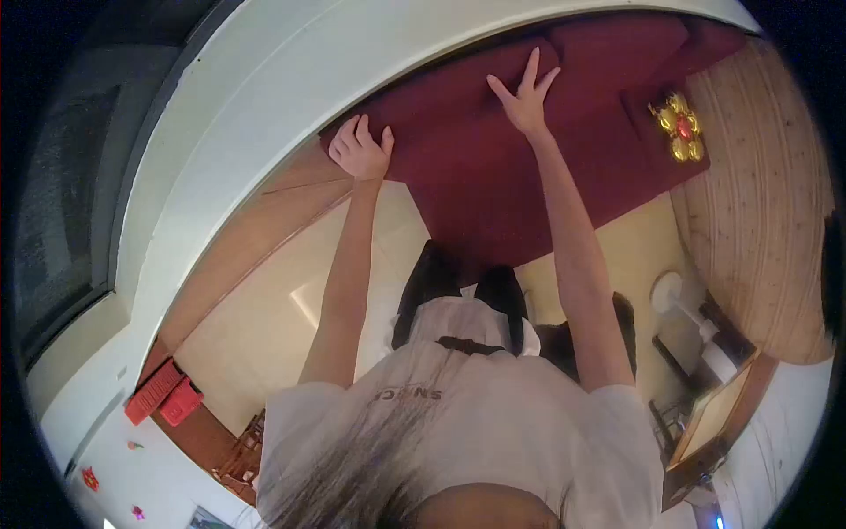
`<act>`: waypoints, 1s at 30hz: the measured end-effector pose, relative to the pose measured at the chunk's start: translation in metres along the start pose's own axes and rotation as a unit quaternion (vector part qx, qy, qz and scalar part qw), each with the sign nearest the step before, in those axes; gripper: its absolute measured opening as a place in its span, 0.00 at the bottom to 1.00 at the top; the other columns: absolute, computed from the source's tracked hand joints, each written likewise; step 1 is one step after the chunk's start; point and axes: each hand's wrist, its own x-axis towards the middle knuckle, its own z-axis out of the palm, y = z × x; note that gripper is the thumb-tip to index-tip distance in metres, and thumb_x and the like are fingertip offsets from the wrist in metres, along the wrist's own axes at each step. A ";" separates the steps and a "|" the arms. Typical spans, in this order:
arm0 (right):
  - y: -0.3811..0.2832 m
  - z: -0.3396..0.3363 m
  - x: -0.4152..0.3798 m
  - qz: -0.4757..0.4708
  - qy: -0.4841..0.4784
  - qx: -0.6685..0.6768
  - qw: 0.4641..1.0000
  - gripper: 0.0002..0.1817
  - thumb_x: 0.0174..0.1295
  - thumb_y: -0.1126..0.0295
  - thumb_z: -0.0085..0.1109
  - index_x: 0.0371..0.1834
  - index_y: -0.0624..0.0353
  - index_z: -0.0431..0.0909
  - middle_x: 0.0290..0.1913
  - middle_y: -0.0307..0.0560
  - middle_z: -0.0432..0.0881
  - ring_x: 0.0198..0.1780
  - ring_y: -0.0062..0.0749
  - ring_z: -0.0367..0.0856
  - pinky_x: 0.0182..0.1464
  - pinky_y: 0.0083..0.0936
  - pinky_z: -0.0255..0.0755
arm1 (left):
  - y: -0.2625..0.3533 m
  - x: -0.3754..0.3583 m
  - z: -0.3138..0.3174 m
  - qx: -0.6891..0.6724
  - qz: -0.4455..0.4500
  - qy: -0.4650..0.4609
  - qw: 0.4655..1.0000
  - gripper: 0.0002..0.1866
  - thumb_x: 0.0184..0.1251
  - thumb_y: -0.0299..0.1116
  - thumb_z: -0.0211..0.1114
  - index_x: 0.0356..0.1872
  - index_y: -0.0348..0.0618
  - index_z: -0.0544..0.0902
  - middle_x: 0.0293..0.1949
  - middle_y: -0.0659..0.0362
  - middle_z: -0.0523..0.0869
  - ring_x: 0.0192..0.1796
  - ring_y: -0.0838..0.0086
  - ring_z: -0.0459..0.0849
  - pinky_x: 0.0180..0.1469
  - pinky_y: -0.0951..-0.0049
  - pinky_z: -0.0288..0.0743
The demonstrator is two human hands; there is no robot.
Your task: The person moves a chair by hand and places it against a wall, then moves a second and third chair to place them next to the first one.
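Note:
A dark red sofa (476, 189) stands in front of me. At its left end my left hand (359, 154) rests over the upper corner, fingers slightly bent and thumb apart. My right hand (526, 101) is spread out on the sofa's back part, near a seam between cushions. Its thumb and fingers are wide apart, and nothing is in it. Both arms reach forward, with the right one farther out. My dark-clothed legs (500, 295) are close to the front of the seat.
Gold and red balloon-like decoration (680, 128) lies on the sofa's right end. A brown wood-look surface (758, 203) is beyond it. On the left are red boxes (166, 393) by the wall. A white fan-like object (667, 293) stands at right. Pale floor (264, 326) surrounds me.

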 end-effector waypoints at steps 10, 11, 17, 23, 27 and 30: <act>0.034 0.009 -0.187 0.218 -0.049 0.189 0.956 0.23 0.56 0.67 0.56 0.55 0.64 0.67 0.46 0.50 0.77 0.48 0.34 0.76 0.51 0.26 0.69 | 0.026 0.001 -0.028 -0.151 -0.019 -0.041 0.988 0.19 0.54 0.38 0.62 0.45 0.43 0.73 0.47 0.55 0.73 0.49 0.61 0.70 0.49 0.59 0.59; 0.062 0.026 -0.230 0.181 -0.014 0.181 0.967 0.21 0.55 0.68 0.56 0.52 0.65 0.69 0.46 0.51 0.78 0.46 0.32 0.76 0.49 0.26 0.69 | 0.026 -0.001 -0.031 -0.175 -0.013 -0.057 0.983 0.18 0.54 0.37 0.61 0.45 0.42 0.73 0.48 0.54 0.72 0.51 0.60 0.69 0.51 0.58 0.59; 0.070 -0.003 -0.470 0.374 0.057 0.238 0.894 0.15 0.52 0.80 0.48 0.44 0.66 0.75 0.36 0.47 0.80 0.40 0.28 0.77 0.45 0.23 0.70 | 0.048 -0.018 -0.106 -0.332 -0.012 -0.111 0.937 0.14 0.53 0.23 0.58 0.43 0.40 0.75 0.48 0.52 0.69 0.50 0.58 0.68 0.51 0.60 0.61; 0.088 -0.046 -0.536 0.388 0.245 0.159 0.874 0.10 0.52 0.80 0.44 0.27 0.69 0.79 0.29 0.46 0.81 0.34 0.28 0.77 0.39 0.21 0.69 | 0.070 -0.097 -0.164 -0.445 0.024 -0.222 0.867 0.13 0.48 0.15 0.52 0.33 0.41 0.79 0.43 0.56 0.73 0.47 0.62 0.71 0.43 0.70 0.68; 0.157 -0.092 -0.535 0.297 0.321 0.181 0.881 0.10 0.52 0.80 0.44 0.30 0.70 0.79 0.28 0.45 0.80 0.34 0.26 0.76 0.41 0.20 0.68 | 0.145 -0.166 -0.189 -0.514 -0.005 -0.263 0.817 0.11 0.48 0.15 0.52 0.30 0.41 0.79 0.41 0.56 0.75 0.45 0.62 0.72 0.42 0.68 0.69; 0.173 -0.117 -0.516 0.286 0.349 0.244 0.858 0.10 0.53 0.79 0.46 0.32 0.70 0.78 0.30 0.45 0.80 0.36 0.27 0.77 0.42 0.21 0.69 | 0.174 -0.182 -0.207 -0.530 0.012 -0.300 0.793 0.08 0.51 0.17 0.54 0.29 0.40 0.79 0.40 0.56 0.75 0.45 0.61 0.73 0.45 0.68 0.69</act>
